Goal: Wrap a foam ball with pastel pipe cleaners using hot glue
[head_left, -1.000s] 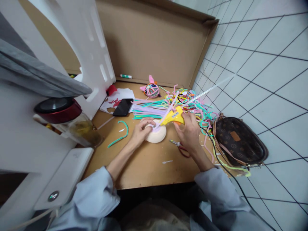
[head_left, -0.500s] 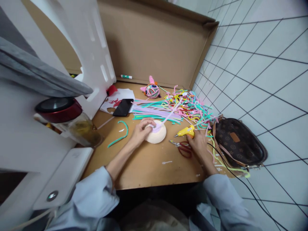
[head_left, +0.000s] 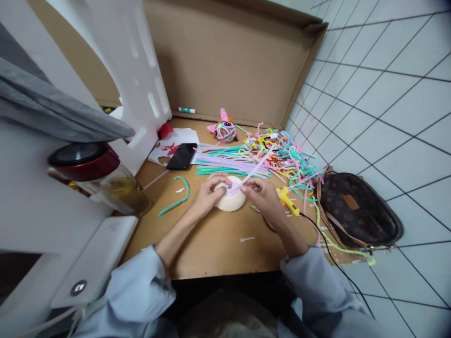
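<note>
My left hand (head_left: 207, 195) grips the near-left side of a round white piece (head_left: 230, 203), perhaps a foam ball or a roll. On its top lies a flat lavender coil (head_left: 230, 188) with a small dark centre. From the coil a lavender pipe cleaner (head_left: 259, 165) runs up to the right, its far end free. My right hand (head_left: 264, 199) pinches that pipe cleaner close to the white piece. A yellow glue gun (head_left: 291, 203) lies just right of my right hand. Under this hand red-handled cutters (head_left: 254, 208) are mostly hidden.
Straight pipe cleaners (head_left: 225, 162) and a tangled colourful heap (head_left: 289, 159) lie behind. Nearby are a pink-eared ball figure (head_left: 225, 131), a phone (head_left: 182, 156) and a bent green pipe cleaner (head_left: 183, 197). A glass jar (head_left: 123, 188) stands left, a brown handbag (head_left: 359, 211) right; a black cord (head_left: 327, 241) crosses the table edge.
My right hand has left the glue gun, which now lies turned on the table, and moved left to pinch the lavender pipe cleaner. My left hand keeps its hold on the white piece.
</note>
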A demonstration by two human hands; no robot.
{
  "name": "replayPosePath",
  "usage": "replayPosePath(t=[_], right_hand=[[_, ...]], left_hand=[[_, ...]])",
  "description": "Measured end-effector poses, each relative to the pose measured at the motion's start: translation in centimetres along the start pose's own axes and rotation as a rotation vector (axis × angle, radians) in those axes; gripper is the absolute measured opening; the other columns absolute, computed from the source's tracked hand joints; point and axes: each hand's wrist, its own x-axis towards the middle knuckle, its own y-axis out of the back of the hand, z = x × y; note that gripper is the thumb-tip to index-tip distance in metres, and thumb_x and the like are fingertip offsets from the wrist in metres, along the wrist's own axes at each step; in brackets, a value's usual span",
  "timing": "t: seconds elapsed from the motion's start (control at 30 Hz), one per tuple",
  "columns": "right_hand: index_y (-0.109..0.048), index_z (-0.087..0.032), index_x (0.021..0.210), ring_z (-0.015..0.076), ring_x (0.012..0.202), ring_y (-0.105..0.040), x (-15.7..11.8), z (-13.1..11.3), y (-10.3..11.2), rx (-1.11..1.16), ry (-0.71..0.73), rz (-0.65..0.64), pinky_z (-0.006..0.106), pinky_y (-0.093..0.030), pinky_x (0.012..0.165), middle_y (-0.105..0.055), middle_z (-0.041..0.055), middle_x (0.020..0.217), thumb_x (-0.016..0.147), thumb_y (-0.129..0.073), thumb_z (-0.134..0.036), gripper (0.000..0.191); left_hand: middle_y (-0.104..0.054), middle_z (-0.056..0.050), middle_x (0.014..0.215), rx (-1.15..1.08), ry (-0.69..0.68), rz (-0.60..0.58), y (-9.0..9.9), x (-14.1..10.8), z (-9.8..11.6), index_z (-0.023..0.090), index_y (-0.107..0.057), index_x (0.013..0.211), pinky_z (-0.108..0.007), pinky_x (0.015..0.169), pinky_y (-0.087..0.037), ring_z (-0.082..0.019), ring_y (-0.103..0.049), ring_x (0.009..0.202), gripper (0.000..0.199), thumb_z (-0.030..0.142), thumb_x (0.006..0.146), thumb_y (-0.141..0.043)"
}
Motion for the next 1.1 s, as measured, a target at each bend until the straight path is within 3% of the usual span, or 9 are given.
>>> replayPosePath(t=[0.33, 0.5, 0.73, 1.1], right_hand=[[-0.06, -0.018, 0.07, 0.0092, 0.052, -0.044, 2.3, -0.7, -0.8, 0.043, -0.039, -0.03, 0.023, -0.032, 0.051, -0.052, -0.0045, 0.056, 0.072, -0.062, -0.035, 0.017], [-0.061, -0.017, 0.069, 0.0096, 0.054, -0.045, 2.9, -0.6, -1.2, 0.064, -0.043, -0.084, 0.023, -0.034, 0.053, -0.055, -0.0038, 0.059, 0.069, -0.065, -0.034, 0.017], [-0.058, -0.018, 0.067, 0.0095, 0.054, -0.043, 3.7, -0.2, -1.5, 0.03, -0.049, -0.058, 0.024, -0.032, 0.054, -0.05, -0.006, 0.056, 0.069, -0.065, -0.027, 0.011], [-0.059, -0.018, 0.069, 0.0102, 0.057, -0.047, 3.8, 0.0, -1.2, -0.029, -0.017, -0.111, 0.023, -0.035, 0.057, -0.053, -0.005, 0.058, 0.071, -0.065, -0.024, 0.009]], left_hand=[[-0.064, -0.009, 0.12, 0.035, -0.008, -0.043, -0.1, -0.3, 0.5, 0.018, -0.07, 0.083, -0.044, 0.105, -0.043, -0.027, -0.058, 0.118, 0.021, 0.025, 0.07, -0.055], [-0.064, -0.008, 0.12, 0.05, -0.026, -0.042, 0.0, -0.2, 0.1, 0.019, -0.071, 0.086, -0.042, 0.105, -0.044, -0.026, -0.058, 0.117, 0.021, 0.025, 0.071, -0.055], [-0.065, -0.01, 0.118, 0.064, -0.068, -0.038, 0.0, -0.2, -0.2, 0.018, -0.07, 0.087, -0.045, 0.107, -0.042, -0.026, -0.059, 0.116, 0.022, 0.027, 0.073, -0.055], [-0.065, -0.009, 0.118, 0.041, -0.032, -0.041, -0.1, -0.3, 0.1, 0.019, -0.068, 0.086, -0.044, 0.106, -0.042, -0.026, -0.059, 0.116, 0.02, 0.028, 0.072, -0.057]])
